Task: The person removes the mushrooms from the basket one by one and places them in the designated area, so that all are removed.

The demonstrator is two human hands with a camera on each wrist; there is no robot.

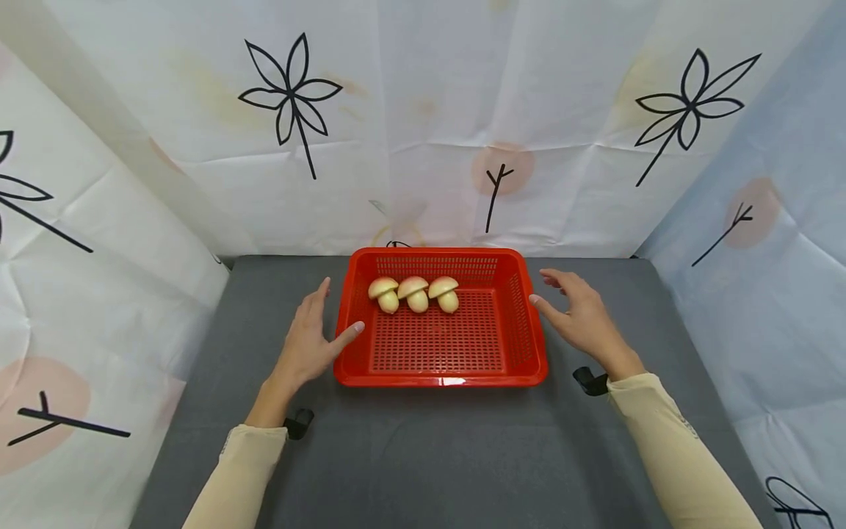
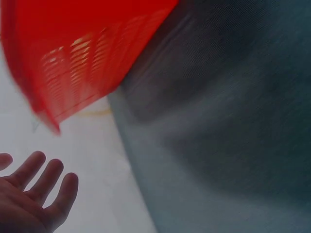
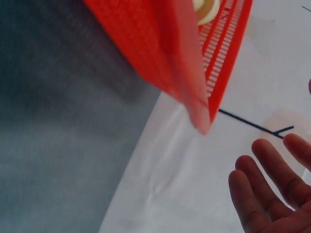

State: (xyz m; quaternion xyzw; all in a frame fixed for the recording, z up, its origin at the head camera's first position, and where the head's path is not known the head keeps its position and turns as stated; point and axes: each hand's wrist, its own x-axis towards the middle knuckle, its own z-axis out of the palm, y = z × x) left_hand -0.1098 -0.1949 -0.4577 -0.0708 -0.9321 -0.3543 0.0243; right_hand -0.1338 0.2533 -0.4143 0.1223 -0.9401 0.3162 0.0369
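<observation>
A red plastic basket (image 1: 439, 380) with slotted walls and a grid floor sits on the grey tabletop. Three cream mushroom-shaped pieces with pinkish caps, a left one (image 1: 384, 288), a middle one (image 1: 413, 289) and a right one (image 1: 444, 288), lie in a row toward its back left. My left hand (image 1: 308, 339) is at the basket's left side, fingers spread, its thumb overlapping the rim in the head view. On the other side my right hand (image 1: 587, 317) holds nothing, its thumb tip right by the right rim. Both wrist views show loosely extended fingers beside the basket wall.
The grey table (image 1: 423, 455) runs toward me in front of the basket. White cloth walls (image 1: 423, 95) printed with flowers and twigs enclose the back and both sides. A thin dark wire (image 1: 398, 243) shows just behind the basket. Black straps circle both wrists.
</observation>
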